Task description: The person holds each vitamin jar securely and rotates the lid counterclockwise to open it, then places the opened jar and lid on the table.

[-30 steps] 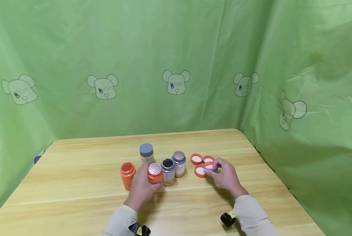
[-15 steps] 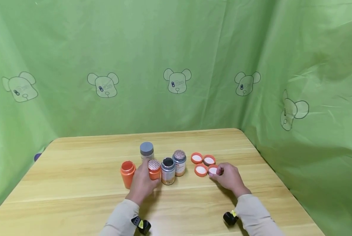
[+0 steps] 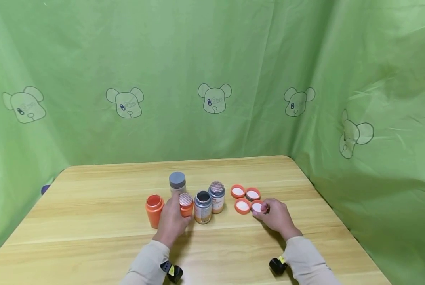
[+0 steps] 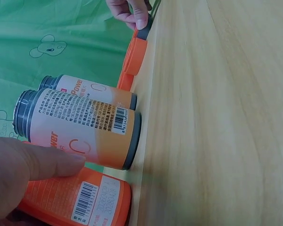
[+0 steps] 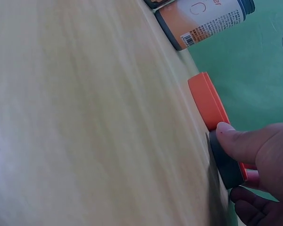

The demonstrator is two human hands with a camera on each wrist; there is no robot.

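My left hand [image 3: 173, 221] grips an orange bottle [image 3: 185, 210] topped with a foil seal; the left wrist view shows the thumb along its side. My right hand [image 3: 278, 217] pinches a lid [image 3: 256, 206] at the table, dark grey outside with an orange rim and white lining, as the right wrist view shows its side [image 5: 226, 162]. Three more lids lie upturned beside it: an orange lid [image 3: 237, 191], a dark-sided lid [image 3: 252, 194] and another orange lid [image 3: 242, 206]. To the right of the held bottle stands a grey bottle [image 3: 203, 211] with an open mouth.
Left of my left hand is an open orange bottle [image 3: 154, 211]. Behind it a bottle wears a grey cap [image 3: 177, 180]. A foil-sealed grey bottle [image 3: 217, 200] stands behind the open grey one. Green curtains [image 3: 169, 134] rise beyond the wooden table [image 3: 109, 206].
The lid in my right hand came down from over the other lids to the front right of the group. The bottle in my left hand shifted slightly left.
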